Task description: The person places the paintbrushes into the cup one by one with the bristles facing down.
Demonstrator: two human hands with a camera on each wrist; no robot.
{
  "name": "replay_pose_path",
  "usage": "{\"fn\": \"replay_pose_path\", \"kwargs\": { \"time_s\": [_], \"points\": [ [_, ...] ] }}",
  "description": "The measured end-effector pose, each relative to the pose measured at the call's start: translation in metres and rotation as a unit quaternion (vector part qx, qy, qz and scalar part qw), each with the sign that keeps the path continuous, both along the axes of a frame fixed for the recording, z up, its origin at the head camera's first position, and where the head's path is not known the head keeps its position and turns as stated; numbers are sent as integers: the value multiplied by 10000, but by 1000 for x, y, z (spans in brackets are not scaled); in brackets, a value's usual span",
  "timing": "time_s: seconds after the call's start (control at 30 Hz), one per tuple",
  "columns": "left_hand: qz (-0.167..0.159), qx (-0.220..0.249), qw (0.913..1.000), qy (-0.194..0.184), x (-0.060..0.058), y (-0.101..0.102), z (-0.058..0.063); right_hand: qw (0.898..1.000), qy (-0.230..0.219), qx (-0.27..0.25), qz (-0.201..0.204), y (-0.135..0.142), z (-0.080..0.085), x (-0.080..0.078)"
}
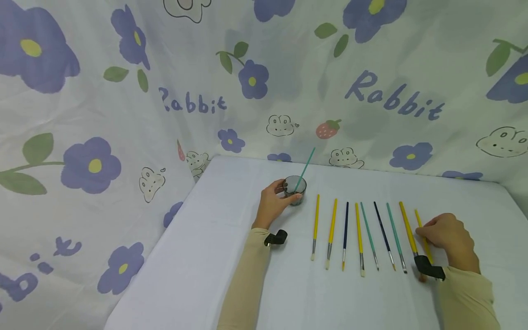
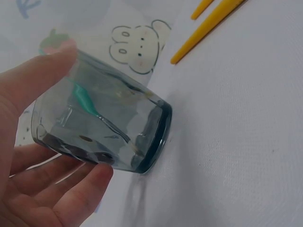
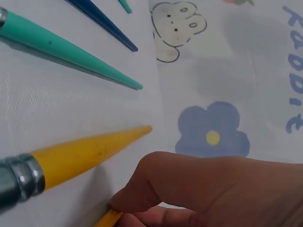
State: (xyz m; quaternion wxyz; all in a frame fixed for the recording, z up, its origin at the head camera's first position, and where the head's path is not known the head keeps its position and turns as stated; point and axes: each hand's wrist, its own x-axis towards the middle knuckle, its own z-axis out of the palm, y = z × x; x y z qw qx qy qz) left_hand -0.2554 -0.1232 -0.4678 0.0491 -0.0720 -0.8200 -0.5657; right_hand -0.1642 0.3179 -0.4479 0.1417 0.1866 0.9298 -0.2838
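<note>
Clasping a glass (image 2: 118, 97) with green brush (image 1: 306, 167) inside in curved fingers of left hand (image 1: 271, 204); pinching with right hand (image 1: 450, 234) the rightmost yellow brush (image 1: 427, 252), partly hidden by a black strap (image 1: 430, 268).

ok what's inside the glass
One green brush, bristles down, its handle leaning out above the glass. In the left wrist view, the left hand covers part of the handle near the rim.

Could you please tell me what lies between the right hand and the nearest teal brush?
The thick yellow brush lies between the right hand and that teal brush, as the head and right wrist views show.
</note>
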Motion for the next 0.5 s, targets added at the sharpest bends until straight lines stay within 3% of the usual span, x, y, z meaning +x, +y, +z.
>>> {"fn": "replay_pose_path", "kwargs": {
  "time_s": [0.27, 0.5],
  "points": [
    [51, -65, 10000, -8, 0, -1, -2, 9998, -156, 80, -35, 0, 3, 3],
    [38, -106, 9999, 12, 0, 0, -2, 9990, 129, -416, 73, 4, 18, 5]
  ]
}}
